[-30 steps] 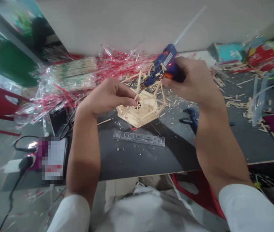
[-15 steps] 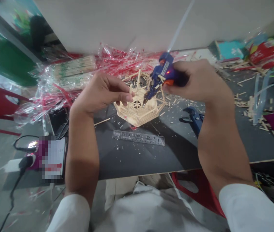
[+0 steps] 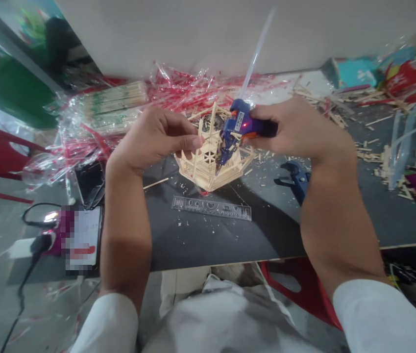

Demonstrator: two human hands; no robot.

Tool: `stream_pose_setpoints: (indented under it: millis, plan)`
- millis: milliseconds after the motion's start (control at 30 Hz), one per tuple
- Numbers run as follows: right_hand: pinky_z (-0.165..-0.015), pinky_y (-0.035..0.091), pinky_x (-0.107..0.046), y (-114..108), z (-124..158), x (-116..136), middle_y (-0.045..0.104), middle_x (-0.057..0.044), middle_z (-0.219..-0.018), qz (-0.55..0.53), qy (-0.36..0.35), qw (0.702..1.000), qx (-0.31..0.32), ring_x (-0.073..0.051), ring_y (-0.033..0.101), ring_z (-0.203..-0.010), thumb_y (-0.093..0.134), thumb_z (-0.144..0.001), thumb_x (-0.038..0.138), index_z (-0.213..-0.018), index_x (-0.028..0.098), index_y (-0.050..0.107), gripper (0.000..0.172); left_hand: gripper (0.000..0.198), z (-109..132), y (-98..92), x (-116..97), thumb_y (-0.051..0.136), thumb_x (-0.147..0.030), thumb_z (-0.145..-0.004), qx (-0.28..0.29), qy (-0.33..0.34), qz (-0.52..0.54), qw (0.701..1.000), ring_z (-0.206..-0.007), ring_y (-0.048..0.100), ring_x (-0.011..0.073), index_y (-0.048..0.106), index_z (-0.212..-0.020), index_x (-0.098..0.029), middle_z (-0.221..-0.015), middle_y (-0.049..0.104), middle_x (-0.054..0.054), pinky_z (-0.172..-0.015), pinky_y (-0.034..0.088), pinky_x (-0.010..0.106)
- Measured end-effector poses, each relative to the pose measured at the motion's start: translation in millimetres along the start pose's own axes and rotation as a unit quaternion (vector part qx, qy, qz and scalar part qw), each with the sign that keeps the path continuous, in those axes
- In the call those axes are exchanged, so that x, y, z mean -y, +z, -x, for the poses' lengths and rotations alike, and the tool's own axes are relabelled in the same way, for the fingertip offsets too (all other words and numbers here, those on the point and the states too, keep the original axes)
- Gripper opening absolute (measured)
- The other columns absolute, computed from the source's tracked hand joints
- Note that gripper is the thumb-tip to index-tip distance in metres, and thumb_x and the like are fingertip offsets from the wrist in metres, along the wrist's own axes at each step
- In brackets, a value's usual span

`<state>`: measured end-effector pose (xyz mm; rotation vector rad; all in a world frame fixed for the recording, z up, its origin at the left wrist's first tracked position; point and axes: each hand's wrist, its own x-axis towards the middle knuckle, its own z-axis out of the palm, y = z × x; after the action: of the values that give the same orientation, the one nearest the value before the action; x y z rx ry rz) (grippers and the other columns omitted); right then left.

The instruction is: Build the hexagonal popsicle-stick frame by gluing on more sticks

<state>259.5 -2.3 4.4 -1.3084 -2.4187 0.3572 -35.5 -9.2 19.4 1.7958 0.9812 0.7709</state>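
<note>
My right hand [image 3: 292, 125] is wrapped round a blue glue gun [image 3: 240, 120], with a clear glue stick [image 3: 257, 54] rising from its back and a small red light lit. The gun's nozzle points down at the front part of a many-sided frame of thin wooden sticks [image 3: 211, 181] on the table. Whether the tip touches the wood I cannot tell. At the frame's left side my left hand [image 3: 163, 135] pinches a thin wooden stick [image 3: 194, 166] between thumb and fingers. The hand hides part of the frame behind it.
In front of the frame lies a clear ruler [image 3: 211, 208]. Blue pliers [image 3: 298, 181] rest near my right forearm. Packs of sticks [image 3: 115, 98] and red-and-clear wrappers [image 3: 182, 93] line the back. A phone [image 3: 83, 238] and a purple power strip [image 3: 55, 233] sit at the left edge.
The glue gun has moved down and slightly left, its nozzle now lower over the frame's front. My left hand stays at the frame's left side, nearly still.
</note>
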Motion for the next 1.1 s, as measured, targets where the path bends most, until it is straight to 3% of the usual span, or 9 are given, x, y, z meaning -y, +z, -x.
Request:
stream_pose_setpoints:
  millis: [133,433,700,867,1100]
  plan:
    - [-0.065,0.047,-0.042,2.7,-1.1,-1.3,0.068,-0.003,-0.076,-0.003,-0.002,1.000,0.014,-0.026,0.061,-0.068,0.067,-0.084,0.054,-0.085,0.031,0.063,0.024,0.022,-0.4,-1.6,1.8,0.091,-0.035,-0.077,0.009,0.008,0.013,1.000,-0.061,0.059,0.0114,0.078,-0.076,-0.017,-0.066,0.069,0.002,-0.060,0.049,0.030]
    - [-0.067,0.049,-0.044,4.5,-1.4,-2.8,0.071,-0.004,-0.080,-0.002,0.000,1.000,0.020,-0.028,0.064,-0.072,0.066,-0.086,0.055,-0.086,0.032,0.067,0.023,0.023,-0.8,-2.2,4.7,0.092,-0.044,-0.074,0.010,-0.007,-0.005,1.000,-0.062,0.058,0.0168,0.079,-0.076,-0.025,-0.067,0.070,0.003,-0.061,0.050,0.036]
    - [-0.065,0.047,-0.043,2.0,-2.4,1.3,0.069,-0.004,-0.077,-0.010,0.004,1.000,0.019,-0.025,0.061,-0.067,0.068,-0.082,0.047,-0.083,0.030,0.063,0.018,0.028,-1.3,0.0,1.5,0.093,-0.045,-0.072,0.007,-0.004,0.011,1.000,-0.060,0.057,0.0139,0.078,-0.074,-0.022,-0.067,0.070,0.002,-0.059,0.050,0.033]
    - [-0.065,0.048,-0.044,1.4,-2.2,5.1,0.068,-0.003,-0.075,-0.016,0.010,1.000,0.012,-0.026,0.060,-0.065,0.066,-0.081,0.048,-0.081,0.031,0.059,0.018,0.035,-2.2,2.9,0.3,0.091,-0.052,-0.075,0.002,0.001,0.000,1.000,-0.064,0.059,0.0167,0.074,-0.074,-0.021,-0.066,0.068,0.004,-0.062,0.051,0.036]
    - [-0.060,0.039,-0.036,2.5,-3.7,-2.9,0.054,-0.001,-0.061,0.010,-0.003,1.000,-0.009,-0.018,0.046,-0.058,0.069,-0.080,0.051,-0.080,0.026,0.057,0.027,0.039,-1.9,9.7,-5.6,0.086,-0.052,-0.081,0.006,-0.035,-0.040,0.999,-0.077,0.065,0.0205,0.073,-0.083,-0.016,-0.076,0.070,0.007,-0.071,0.052,0.035]
